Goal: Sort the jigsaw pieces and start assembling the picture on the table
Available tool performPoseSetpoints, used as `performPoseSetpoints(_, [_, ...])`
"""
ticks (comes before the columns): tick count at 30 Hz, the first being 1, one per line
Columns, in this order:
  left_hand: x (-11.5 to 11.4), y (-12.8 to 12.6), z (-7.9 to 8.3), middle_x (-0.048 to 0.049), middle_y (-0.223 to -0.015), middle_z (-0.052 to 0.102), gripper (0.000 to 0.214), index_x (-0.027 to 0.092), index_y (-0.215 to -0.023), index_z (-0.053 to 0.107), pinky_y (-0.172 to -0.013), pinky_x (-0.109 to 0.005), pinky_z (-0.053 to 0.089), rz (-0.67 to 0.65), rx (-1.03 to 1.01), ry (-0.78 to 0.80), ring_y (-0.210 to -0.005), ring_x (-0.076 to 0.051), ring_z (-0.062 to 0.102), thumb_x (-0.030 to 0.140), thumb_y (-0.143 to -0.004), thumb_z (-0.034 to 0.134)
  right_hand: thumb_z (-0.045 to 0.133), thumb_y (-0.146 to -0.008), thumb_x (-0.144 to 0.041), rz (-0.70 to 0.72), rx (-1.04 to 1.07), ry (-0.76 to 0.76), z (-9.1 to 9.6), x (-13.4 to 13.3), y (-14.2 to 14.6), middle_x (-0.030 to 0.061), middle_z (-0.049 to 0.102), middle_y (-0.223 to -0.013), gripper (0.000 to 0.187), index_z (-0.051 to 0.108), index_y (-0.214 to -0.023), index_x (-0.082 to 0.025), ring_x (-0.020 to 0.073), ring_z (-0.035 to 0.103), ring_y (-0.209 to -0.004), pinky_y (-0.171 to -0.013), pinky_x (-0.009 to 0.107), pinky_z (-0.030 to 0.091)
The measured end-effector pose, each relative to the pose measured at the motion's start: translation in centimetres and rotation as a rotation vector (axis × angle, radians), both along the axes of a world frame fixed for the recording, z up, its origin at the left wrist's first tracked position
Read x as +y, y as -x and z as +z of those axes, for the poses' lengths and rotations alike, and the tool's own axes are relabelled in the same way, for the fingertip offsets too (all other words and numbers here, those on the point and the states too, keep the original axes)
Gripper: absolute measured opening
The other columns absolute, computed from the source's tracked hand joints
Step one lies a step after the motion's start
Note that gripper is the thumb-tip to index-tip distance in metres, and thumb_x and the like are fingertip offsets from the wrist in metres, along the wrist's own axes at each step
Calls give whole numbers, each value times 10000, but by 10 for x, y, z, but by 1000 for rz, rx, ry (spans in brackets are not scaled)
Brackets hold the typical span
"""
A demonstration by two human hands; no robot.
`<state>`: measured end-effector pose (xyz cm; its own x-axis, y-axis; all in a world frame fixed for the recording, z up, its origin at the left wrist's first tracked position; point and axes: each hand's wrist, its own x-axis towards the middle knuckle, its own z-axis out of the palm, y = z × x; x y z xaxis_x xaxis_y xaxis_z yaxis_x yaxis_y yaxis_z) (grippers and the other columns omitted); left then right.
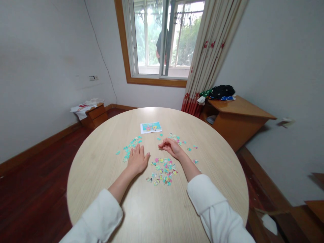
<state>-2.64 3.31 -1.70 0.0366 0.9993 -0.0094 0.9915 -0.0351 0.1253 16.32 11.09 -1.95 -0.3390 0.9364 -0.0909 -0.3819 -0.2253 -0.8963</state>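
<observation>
My left hand (138, 160) lies flat on the table, fingers spread, with its fingertips at the edge of a group of mostly teal jigsaw pieces (129, 146). My right hand (171, 147) is turned on its side with curled fingers, thumb and fingertips drawn together. Whatever it may hold is too small to make out. Just beyond it lie more jigsaw pieces (175, 137). Between my forearms spreads a mixed pile of pink, yellow and teal jigsaw pieces (164, 170). Farther back is a printed picture card (151, 127) with colourful cartoon figures on teal.
Everything rests on a round pale wooden table (101, 162). A few single pieces lie right of my right hand. Beyond the table are a small wooden cabinet (97, 115) at left, a wooden desk (238, 108) with clothes at right, and a window with a curtain (202, 57).
</observation>
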Motion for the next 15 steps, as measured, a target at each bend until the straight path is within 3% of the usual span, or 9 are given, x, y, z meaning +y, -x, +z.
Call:
performPoseSetpoints(4, [1,1,-3,-201,-1519,218,676,16,-1425,296,-1151,-451,134,11,17,-8,-1419,-272,189,463,-939,154,549,-657,-281,-42,-102,-95,-2,-2,3,20,645,-587,109,526,-600,-191,161,610,-624,-699,329,493])
performPoseSetpoints(8, [1,1,-3,-202,-1520,211,675,29,-1430,290,-1149,-457,134,10,29,-2,-1422,-270,176,471,-939,151,466,-734,-305,-428,-635,-461,-2,-3,5,18,594,-599,153,486,-618,-207,169,549,-628,-705,334,440])
performPoseSetpoints(11, [0,-1,-1,-208,-1520,200,666,43,-1429,295,-1144,-477,130,8,31,-4,-1422,-277,169,471,-939,150,413,-804,-254,-618,-1096,-723,-1,1,0,86,659,-833,171,568,-766,-194,216,553,-862,-887,398,356])
performPoseSetpoints(15, [-1,-2,0,-211,-1521,197,670,48,-1432,294,-1146,-478,106,7,16,4,-1425,-282,151,477,-936,157,362,-846,-173,-604,-1404,-698,-5,10,-5,142,608,-1185,307,567,-1075,-174,269,432,-1210,-1039,489,171])
